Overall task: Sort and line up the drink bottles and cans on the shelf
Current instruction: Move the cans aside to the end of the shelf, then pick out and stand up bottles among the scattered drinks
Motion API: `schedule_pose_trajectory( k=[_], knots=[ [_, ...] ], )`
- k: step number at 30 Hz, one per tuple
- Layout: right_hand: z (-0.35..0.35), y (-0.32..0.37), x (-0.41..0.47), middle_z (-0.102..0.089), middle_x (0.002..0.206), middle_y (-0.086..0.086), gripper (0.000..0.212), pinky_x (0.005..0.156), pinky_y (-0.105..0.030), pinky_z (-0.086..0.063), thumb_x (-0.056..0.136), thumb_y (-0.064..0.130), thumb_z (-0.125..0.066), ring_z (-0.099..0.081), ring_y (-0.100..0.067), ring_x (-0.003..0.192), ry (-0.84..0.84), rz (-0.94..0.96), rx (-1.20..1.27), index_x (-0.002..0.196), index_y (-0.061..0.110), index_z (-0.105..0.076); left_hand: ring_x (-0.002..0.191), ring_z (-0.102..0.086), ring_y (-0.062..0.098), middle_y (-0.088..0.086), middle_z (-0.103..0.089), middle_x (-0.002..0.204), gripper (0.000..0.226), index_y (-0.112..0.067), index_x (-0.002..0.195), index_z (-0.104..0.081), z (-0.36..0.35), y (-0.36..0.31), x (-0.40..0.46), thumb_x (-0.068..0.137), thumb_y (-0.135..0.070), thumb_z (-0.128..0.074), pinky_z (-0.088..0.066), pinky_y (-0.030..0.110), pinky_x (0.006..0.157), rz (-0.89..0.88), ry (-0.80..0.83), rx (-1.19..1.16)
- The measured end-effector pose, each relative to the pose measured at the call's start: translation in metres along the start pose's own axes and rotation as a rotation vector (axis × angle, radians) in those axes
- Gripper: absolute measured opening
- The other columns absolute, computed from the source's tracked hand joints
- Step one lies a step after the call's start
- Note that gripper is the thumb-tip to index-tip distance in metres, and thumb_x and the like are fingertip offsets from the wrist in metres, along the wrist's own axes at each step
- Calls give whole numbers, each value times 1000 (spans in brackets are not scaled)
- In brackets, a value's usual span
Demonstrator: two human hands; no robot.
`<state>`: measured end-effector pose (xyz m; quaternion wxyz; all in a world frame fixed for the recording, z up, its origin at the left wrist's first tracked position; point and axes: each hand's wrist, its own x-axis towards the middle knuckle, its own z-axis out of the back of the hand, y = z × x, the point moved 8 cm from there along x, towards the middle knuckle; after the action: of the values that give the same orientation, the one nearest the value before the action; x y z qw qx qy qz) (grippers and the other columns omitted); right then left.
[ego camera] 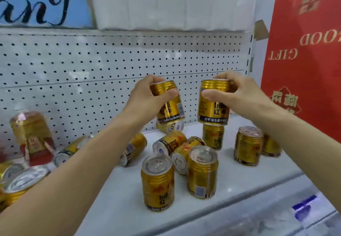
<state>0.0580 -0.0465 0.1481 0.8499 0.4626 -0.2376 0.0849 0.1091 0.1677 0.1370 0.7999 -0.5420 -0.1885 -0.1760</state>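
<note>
- Two gold cans are up off the shelf [249, 176] right now, one in each hand, both held near the top rim.
- My left hand [147, 95] has its fingers and thumb wrapped round the top of the left can [170, 104], which is tipped a bit, bottom swinging right.
- My right hand [238, 91] pinches the right can [214, 104] the same way, thumb in front, fingers over the lid. That one hangs pretty much straight, just above an upright can [213, 137] at the back.
- Tip for doing this bit well, I reckon: straighten the tilted one before it goes down, then set both flat on bare shelf next to the cans already standing, labels facing out, so a row starts forming.
- Gripping by the rim is fine for light cans, but lower them gently, since a bump could knock the standing ones over.
- Looks-wise they're all short gold cans with ribbed shoulders, silver pull-tab lids, red characters and a dark band near the base.
- Still loads to do, I'd say: several lie on their sides in the lying pile [175, 145] mid-shelf, two front cans [158, 182] stand near the edge, and more are jumbled at the far left by a taller bottle [31, 136].
- Behind it all is a white pegboard [92, 65], with a red gift box [304, 60] on the right.
</note>
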Motion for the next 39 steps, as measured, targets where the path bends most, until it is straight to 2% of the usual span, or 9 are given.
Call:
schedule_pose_trajectory(
  k=[7,13,16,18,21,24,29,33,39],
  knots=[
    [25,-60,103,-57,107,4,59,70,-28,-50,72,43,-81,-59,-13,90,52,-48,-73,120,28,-51,87,-56,8,-2,-53,104,38,-23,103,-54,-74,23,77,77,-36,-79,-46,23,65,70,64,180],
    [0,-136,159,-56,115,-5,79,69,-39,-60,69,31,-86,-63,-21,86,331,-185,-258,137,15,-48,109,-57,24,6,-53,125,60,-16,124,-54,-141,53,125,74,-39,-80,-52,42,92,162,172,341],
    [-20,-160,167,-57,119,-9,76,59,-32,-59,70,25,-85,-63,-24,88,448,-193,-356,136,13,-48,94,-62,25,7,-59,101,28,-17,87,-57,-166,73,132,76,-29,-80,-54,39,84,240,241,380],
    [-31,-173,170,-55,122,-10,73,61,-32,-60,69,24,-85,-63,-25,89,508,-192,-406,132,14,-49,77,-59,23,10,-59,87,32,-9,80,-57,-178,87,135,74,-28,-82,-51,34,71,267,280,422],
    [-42,-186,170,-55,116,-8,71,57,-29,-58,69,25,-85,-63,-21,81,592,-183,-506,128,15,-48,79,-59,21,8,-60,88,34,-7,86,-59,-190,105,132,73,-28,-83,-49,28,63,304,331,474],
    [-48,-200,168,-56,113,-7,73,50,-24,-52,70,24,-86,-63,-19,78,660,-195,-555,131,14,-47,102,-60,25,9,-51,122,56,-9,119,-56,-198,118,127,75,-32,-82,-55,36,85,330,376,524],
    [-52,-208,165,-55,120,-8,75,66,-30,-59,73,25,-85,-64,-24,93,743,-206,-572,136,12,-46,117,-50,30,8,-32,137,73,-12,141,-41,-203,113,124,81,-37,-76,-47,41,100,284,451,662],
    [-54,-191,163,-40,149,-7,83,103,-38,-45,83,34,-74,-45,-27,130,745,-65,-732,150,15,-29,131,-39,28,10,-27,149,91,-15,151,-24,-200,106,119,81,-45,-73,-39,36,106,232,531,806],
    [-35,-129,157,-25,159,1,71,112,-38,-31,94,43,-58,-30,-21,142,570,149,-593,153,27,-23,136,-34,21,2,-31,152,83,-25,154,-17,-149,42,102,88,-59,-55,-38,38,106,-79,346,1112]
  ],
)
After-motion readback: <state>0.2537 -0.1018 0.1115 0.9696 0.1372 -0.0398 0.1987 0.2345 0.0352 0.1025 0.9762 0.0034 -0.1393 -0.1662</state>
